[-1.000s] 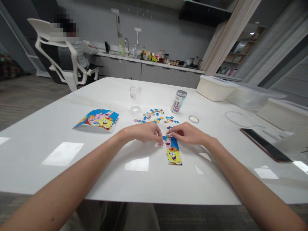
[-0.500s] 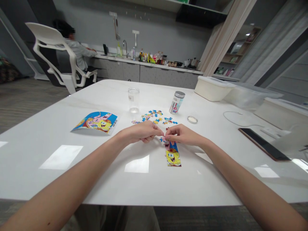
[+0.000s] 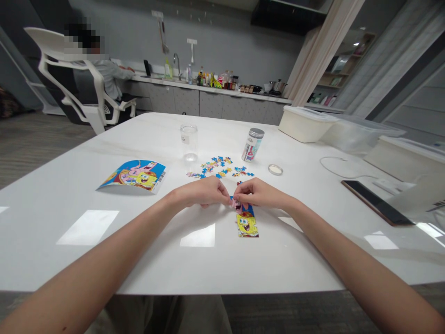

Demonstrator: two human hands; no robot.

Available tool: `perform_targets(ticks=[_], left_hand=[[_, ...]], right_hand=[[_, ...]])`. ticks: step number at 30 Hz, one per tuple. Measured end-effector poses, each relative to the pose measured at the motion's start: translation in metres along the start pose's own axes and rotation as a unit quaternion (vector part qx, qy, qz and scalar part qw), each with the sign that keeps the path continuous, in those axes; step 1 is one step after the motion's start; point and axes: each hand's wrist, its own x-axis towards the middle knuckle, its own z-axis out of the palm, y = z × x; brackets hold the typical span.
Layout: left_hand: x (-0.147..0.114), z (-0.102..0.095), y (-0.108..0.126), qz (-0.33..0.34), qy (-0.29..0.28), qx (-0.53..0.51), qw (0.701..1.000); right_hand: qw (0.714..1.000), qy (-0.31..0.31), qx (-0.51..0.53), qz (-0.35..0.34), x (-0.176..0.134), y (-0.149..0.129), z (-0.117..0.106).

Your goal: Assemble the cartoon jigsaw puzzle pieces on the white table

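A partly joined jigsaw puzzle [image 3: 247, 226] with a yellow cartoon face lies on the white table in front of me. At its upper left edge, my left hand [image 3: 211, 189] pinches a small blue-and-pink puzzle piece [image 3: 232, 199]. My right hand [image 3: 256, 191] has its thumb and index finger closed on the pink upper part of the puzzle and covers some of it. The fingertips of both hands nearly meet, so the exact fit of the piece is hidden. Several loose puzzle pieces [image 3: 216, 163] are scattered just beyond the hands.
A curved picture sheet [image 3: 139, 175] lies left. Behind the pieces stand an open clear jar [image 3: 188, 144] and a lidded jar [image 3: 252, 146], with a round lid [image 3: 275, 170] nearby. A phone [image 3: 375, 202], cable and bins [image 3: 306, 124] are right. A person sits beyond a white chair [image 3: 99, 93].
My left hand has brought its piece in against the puzzle's upper left edge, its fingers curling more. My right hand stays at the puzzle's top. The whole view has shifted slightly.
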Motion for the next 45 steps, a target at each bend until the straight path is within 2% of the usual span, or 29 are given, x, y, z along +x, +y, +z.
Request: perform_targets(ticks=[3,11,15,18,20,25,45], left_hand=[[0.0,-0.002,-0.002,-0.011,0.008,0.024,1.0],[-0.005,-0.007,-0.003,-0.03,-0.024,0.073,0.997],[-0.006,-0.006,-0.002,-0.021,-0.03,0.068,0.997],[-0.007,-0.005,0.0,-0.026,-0.025,0.076,0.996],[-0.008,-0.004,0.001,-0.028,-0.024,0.076,0.996],[-0.008,-0.003,0.002,-0.028,-0.024,0.065,0.997],[-0.006,-0.003,-0.001,-0.01,0.0,0.081,0.997]], right_hand=[[0.999,0.019,-0.028,-0.008,0.0,0.001,-0.001],[0.992,0.056,-0.106,-0.028,0.002,0.007,-0.006],[0.962,0.105,-0.239,-0.075,0.004,0.015,-0.008],[0.935,0.113,-0.309,-0.132,0.004,0.021,-0.011],[0.929,0.124,-0.315,-0.146,0.004,0.023,-0.011],[0.927,0.097,-0.33,-0.152,0.003,0.024,-0.011],[0.924,0.098,-0.342,-0.143,0.004,0.028,-0.014]])
